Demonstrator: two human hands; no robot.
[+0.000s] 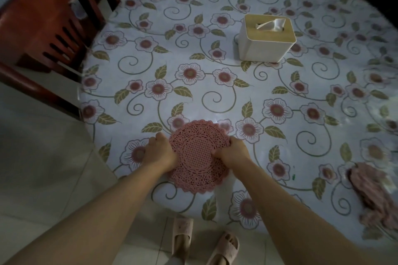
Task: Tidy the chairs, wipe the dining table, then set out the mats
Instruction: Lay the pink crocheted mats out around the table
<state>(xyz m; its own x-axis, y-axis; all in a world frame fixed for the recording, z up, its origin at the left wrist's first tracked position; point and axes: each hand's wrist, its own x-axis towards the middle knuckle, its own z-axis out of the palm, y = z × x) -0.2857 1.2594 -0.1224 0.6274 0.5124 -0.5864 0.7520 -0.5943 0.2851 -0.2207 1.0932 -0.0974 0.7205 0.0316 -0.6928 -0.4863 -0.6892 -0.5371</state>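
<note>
A round pink lace-pattern mat (199,157) lies flat near the front edge of the dining table (193,66), which wears a floral cloth. My left hand (160,150) grips the mat's left rim with curled fingers. My right hand (233,150) grips its right rim the same way. A pile of more pink mats (375,191), blurred, lies at the table's right front edge. Dark wooden chairs (41,28) stand at the table's left side.
A white tissue box (266,37) with a wooden lid stands toward the middle right of the table. Pale tiled floor (43,168) runs along the left and front. My feet in slippers (202,241) are below the table edge.
</note>
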